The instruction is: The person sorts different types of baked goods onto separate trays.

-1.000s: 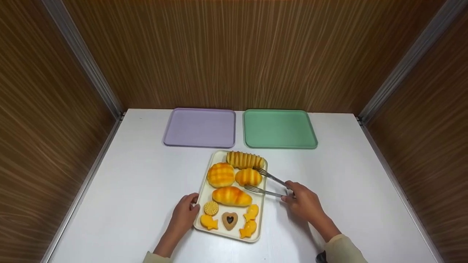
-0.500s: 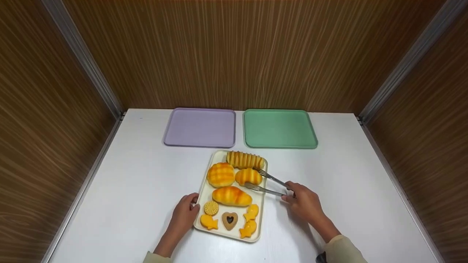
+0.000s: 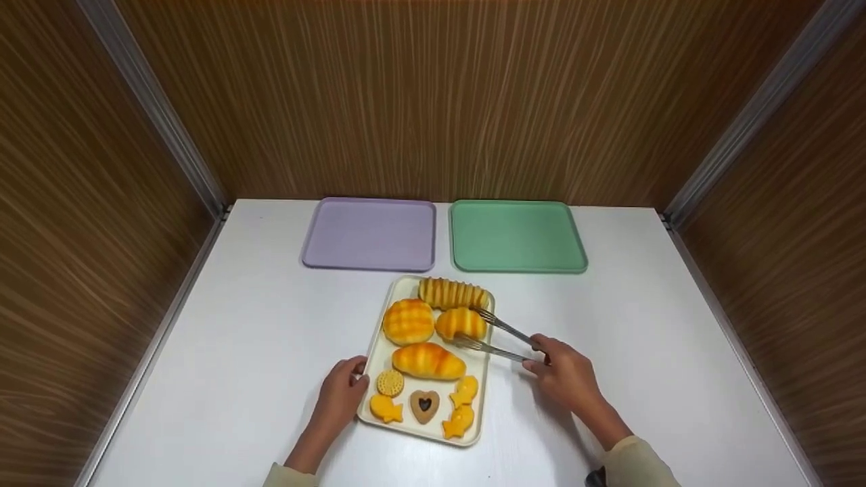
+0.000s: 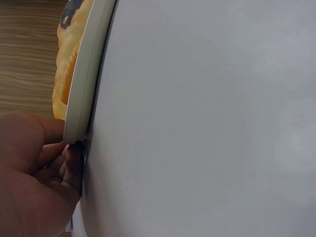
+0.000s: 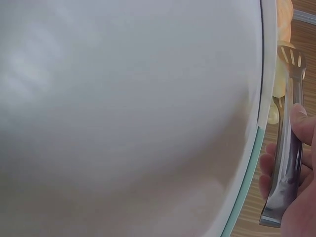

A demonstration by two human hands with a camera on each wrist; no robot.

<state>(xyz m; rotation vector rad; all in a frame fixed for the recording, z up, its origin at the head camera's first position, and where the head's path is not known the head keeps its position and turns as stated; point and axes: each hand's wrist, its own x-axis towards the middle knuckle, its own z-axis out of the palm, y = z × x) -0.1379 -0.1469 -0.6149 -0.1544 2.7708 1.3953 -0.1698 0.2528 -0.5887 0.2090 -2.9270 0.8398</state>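
My right hand [image 3: 563, 373] holds metal tongs [image 3: 504, 353] with slotted tips, also seen in the right wrist view as tongs [image 5: 289, 158]. Their two tips lie on either side of a small striped bread roll [image 3: 461, 323], the lower tip against its near side. That roll sits on a cream tray [image 3: 478, 385], between a ridged long bread [image 3: 452, 293], a round checkered bun [image 3: 408, 322] and a croissant-shaped bread [image 3: 429, 361]. At the tray's left edge my left hand [image 3: 342, 392] pinches the rim; in the left wrist view its fingers [image 4: 73, 168] curl at the tray corner.
A purple tray [image 3: 369, 234] and a green tray [image 3: 518, 237] lie side by side at the back of the white table [image 3: 223, 338]. Fish-shaped cookies [image 3: 385, 408], a round cookie [image 3: 390, 383] and a heart-shaped cookie [image 3: 424, 406] are at the cream tray's near end. Wood-grain panels [image 3: 433, 101] surround the table.
The tongs' lower tip has shifted slightly up against the small roll, and the tips stand a little closer together. My left hand stays at the tray's rim.
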